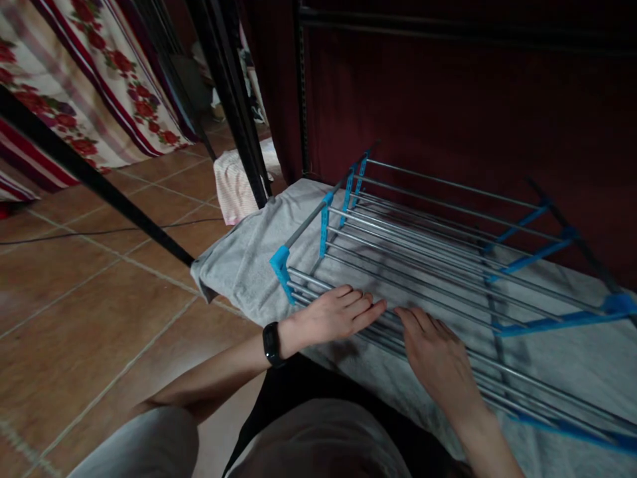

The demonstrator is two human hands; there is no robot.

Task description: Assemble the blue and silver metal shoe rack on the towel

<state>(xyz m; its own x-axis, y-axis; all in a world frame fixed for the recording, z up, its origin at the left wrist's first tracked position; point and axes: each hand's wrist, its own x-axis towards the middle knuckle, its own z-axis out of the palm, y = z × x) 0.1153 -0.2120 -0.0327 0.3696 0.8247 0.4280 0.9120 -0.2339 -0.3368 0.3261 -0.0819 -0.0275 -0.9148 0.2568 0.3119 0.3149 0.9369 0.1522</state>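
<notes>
A drying rack (418,240) with grey metal rods and blue plastic joints lies across a grey cloth in front of me. My left hand (338,315), below a black wristband, rests over the rack's near rods with its fingers curled round them. Close to its right, my right hand (438,345) also has its fingers bent over the near rods. The fingertips of the two hands are nearly touching. A blue corner joint (281,265) sits left of my left hand. The undersides of both hands are hidden.
Grey cloth (243,265) covers the low surface beneath the rack. A black frame post (233,99) rises behind it, and a slanting black bar (94,179) crosses on the left. Behind the rack is a dark red panel (448,113). Floral curtains (99,79) hang over the tiled floor (99,312).
</notes>
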